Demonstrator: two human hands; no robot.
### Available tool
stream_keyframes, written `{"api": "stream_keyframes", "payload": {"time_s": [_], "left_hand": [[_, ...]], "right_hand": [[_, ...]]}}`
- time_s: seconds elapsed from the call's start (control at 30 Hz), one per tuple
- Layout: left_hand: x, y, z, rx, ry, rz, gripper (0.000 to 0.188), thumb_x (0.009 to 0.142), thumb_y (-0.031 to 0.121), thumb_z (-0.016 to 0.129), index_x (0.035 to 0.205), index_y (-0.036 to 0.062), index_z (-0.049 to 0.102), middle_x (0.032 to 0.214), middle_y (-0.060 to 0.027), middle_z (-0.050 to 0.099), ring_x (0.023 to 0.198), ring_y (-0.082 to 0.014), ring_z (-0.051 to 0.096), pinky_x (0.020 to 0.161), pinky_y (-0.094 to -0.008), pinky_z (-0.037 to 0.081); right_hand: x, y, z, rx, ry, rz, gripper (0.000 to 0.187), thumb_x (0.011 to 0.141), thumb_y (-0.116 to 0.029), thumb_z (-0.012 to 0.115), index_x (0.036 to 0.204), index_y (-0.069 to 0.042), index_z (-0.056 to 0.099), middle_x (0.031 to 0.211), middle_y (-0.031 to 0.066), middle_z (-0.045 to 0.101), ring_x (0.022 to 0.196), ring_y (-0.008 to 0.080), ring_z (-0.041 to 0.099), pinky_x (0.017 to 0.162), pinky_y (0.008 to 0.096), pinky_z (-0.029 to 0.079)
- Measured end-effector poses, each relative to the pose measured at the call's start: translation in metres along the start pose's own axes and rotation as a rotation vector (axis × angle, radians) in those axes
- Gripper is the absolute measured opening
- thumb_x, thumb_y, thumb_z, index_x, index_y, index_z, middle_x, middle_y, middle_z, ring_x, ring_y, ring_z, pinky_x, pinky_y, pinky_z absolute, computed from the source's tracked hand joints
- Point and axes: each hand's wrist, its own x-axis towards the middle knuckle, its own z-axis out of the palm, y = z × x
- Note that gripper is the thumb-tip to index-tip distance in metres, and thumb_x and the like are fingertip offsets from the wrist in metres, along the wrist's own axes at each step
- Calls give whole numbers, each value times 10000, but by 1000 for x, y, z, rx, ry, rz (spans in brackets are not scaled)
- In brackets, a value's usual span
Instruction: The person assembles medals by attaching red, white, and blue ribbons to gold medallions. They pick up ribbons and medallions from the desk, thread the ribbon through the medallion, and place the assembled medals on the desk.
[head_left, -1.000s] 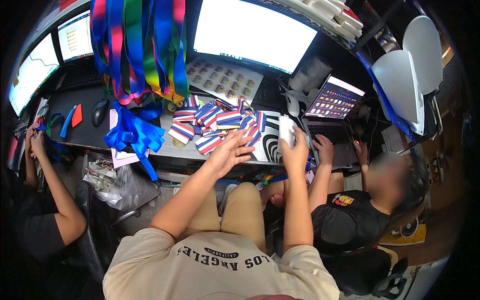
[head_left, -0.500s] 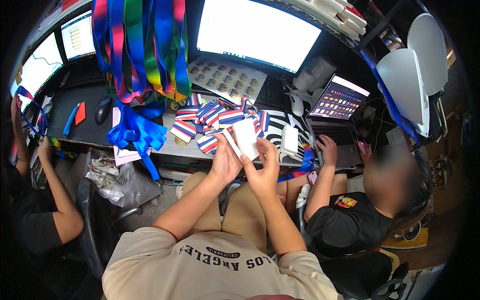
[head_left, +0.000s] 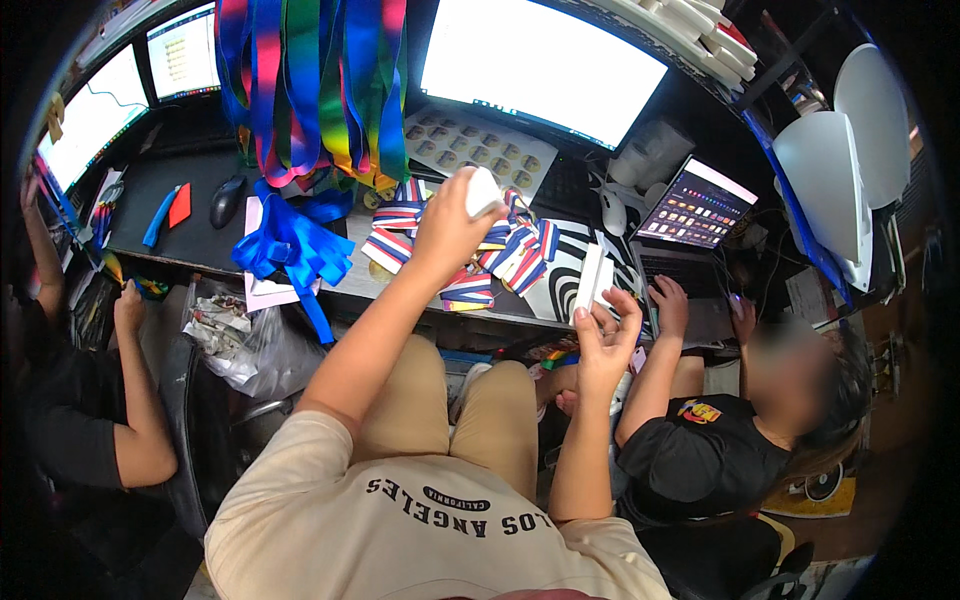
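Since half a second earlier, the hands had parted: the left hand carried a white box half above the striped ribbons. Right hand pinched the other flat white half near the desk edge. Opening looked done; most ribbons remained unpacked.
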Motion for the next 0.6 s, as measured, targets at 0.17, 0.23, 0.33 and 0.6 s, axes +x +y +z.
{"api": "stream_keyframes", "payload": {"time_s": [0.17, 0.23, 0.33, 0.6], "left_hand": [[14, -1, -5, 299, -164, 118, 767, 624, 541, 791, 1160, 33, 582, 1007, -166, 633, 915, -355, 630, 782, -430, 509], [28, -2, -11, 243, -1, 196, 763, 605, 572, 782, 1134, 54, 596, 977, -143, 634, 905, -339, 635, 755, -433, 510], [46, 1, -24, 54, 136, 123, 689, 677, 552, 767, 1121, 53, 596, 966, -152, 658, 883, -312, 658, 734, -418, 518], [-3, 60, -39, -1383, -375, -605, 407, 986, 336, 505, 1232, 12, 517, 1121, -161, 656, 984, -200, 657, 867, -339, 539]], "right_hand": [[-11, 5, -6, -39, -54, 19, 516, 846, 36, 655, 1279, -18, 380, 1073, 155, 564, 989, 217, 610, 798, 273, 526], [-12, 4, -6, -50, -72, 31, 517, 850, 30, 654, 1283, -23, 376, 1053, 152, 575, 961, 204, 611, 790, 268, 525], [-11, 1, -4, -20, -77, 31, 491, 858, 21, 648, 1279, -11, 397, 1066, 145, 575, 982, 194, 600, 786, 265, 523], [-1, 6, 19, 363, -168, 105, 464, 878, -8, 606, 1315, 0, 451, 1241, 138, 527, 1122, 195, 536, 957, 331, 445]]}}
